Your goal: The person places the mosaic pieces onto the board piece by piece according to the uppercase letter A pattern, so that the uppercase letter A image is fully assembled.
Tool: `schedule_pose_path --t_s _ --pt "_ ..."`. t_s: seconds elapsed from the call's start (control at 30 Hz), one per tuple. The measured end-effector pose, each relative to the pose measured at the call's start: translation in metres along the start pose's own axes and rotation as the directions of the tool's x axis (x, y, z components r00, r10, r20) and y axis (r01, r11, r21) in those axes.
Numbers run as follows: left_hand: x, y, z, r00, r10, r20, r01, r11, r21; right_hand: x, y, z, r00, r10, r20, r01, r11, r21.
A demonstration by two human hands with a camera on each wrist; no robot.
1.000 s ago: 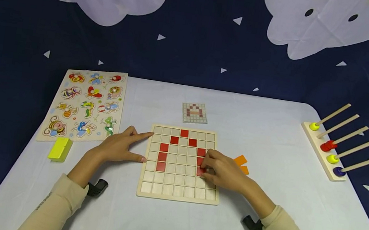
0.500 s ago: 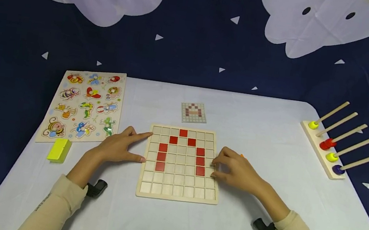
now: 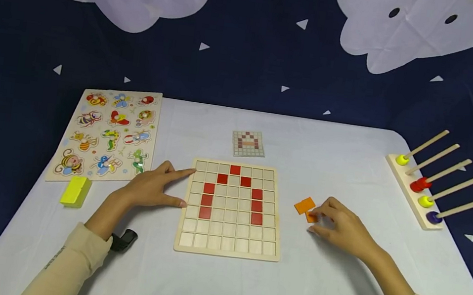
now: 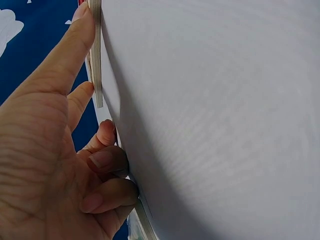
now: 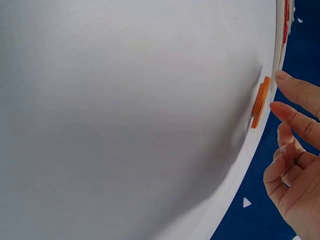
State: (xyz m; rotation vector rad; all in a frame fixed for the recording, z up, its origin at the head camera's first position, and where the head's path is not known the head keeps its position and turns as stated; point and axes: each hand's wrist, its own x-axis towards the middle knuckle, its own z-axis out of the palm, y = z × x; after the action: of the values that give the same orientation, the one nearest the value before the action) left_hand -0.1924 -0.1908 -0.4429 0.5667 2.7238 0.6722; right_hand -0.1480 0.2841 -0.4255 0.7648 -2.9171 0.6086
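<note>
A wooden grid board lies flat on the table with several red square tiles set in an arch-like pattern. My left hand touches the board's left edge with index fingertip and thumb tip; in the left wrist view its other fingers are bent and hold nothing. To the right of the board lie orange tiles, partly overlapping. Over them is my right hand, its index fingertip right at the nearer tile, which it partly hides. Thumb and index finger stand apart in the right wrist view, beside the orange tiles.
A small pattern card lies behind the board. At the left are an insect puzzle board and a yellow block. A wooden peg stand with coloured beads stands at the far right.
My right hand has left the red tile on the board's right side and moved right to the orange tiles. The left hand keeps its place at the board's edge.
</note>
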Motion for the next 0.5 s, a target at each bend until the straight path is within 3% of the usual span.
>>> schedule_pose_path --t_s 0.5 --pt "-0.0005 0.0020 -0.0013 1.000 -0.002 0.005 0.002 1.000 0.000 -0.0006 0.0087 0.0034 1.000 -0.017 0.012 0.018 0.998 -0.052"
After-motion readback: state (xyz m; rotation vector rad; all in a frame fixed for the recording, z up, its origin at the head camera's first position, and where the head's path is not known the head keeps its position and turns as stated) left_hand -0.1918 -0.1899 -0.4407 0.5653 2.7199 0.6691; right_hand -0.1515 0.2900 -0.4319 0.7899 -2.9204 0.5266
